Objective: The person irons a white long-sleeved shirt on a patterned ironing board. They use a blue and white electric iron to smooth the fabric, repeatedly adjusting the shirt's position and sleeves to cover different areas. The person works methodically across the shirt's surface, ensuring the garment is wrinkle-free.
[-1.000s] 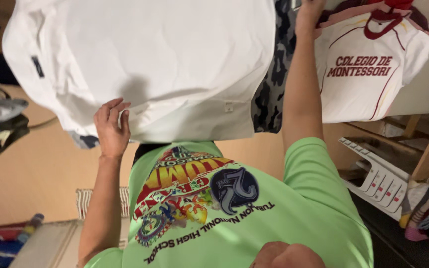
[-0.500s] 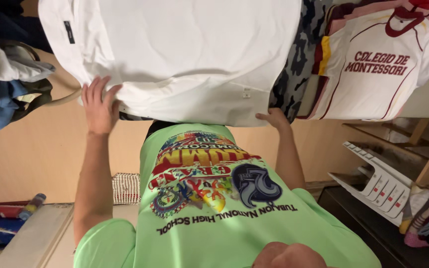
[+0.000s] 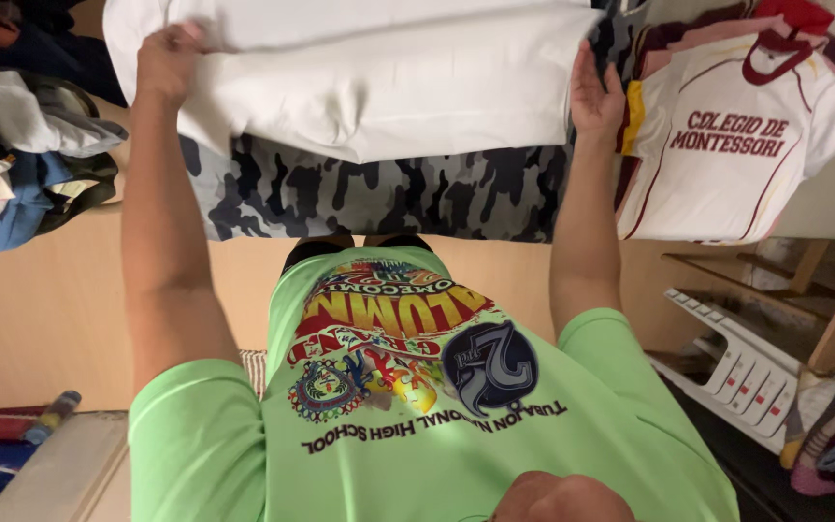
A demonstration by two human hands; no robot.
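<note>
labels: none seen | packages: none | signs: none | screens: none

A pale wooden surface (image 3: 41,319) carries a camouflage garment (image 3: 379,193), with a folded white shirt (image 3: 388,87) lying on top. A heap of clothes (image 3: 21,164) sits at its left edge.

Single view: head-worn camera, steep downward look along wearer's own chest, green printed T-shirt (image 3: 408,387) filling lower frame close-up. Arms stretch away toward top edge, left hand (image 3: 168,63) and right hand (image 3: 593,92) near top. Wooden floor (image 3: 41,319) beyond, farther off. No second view.
</note>
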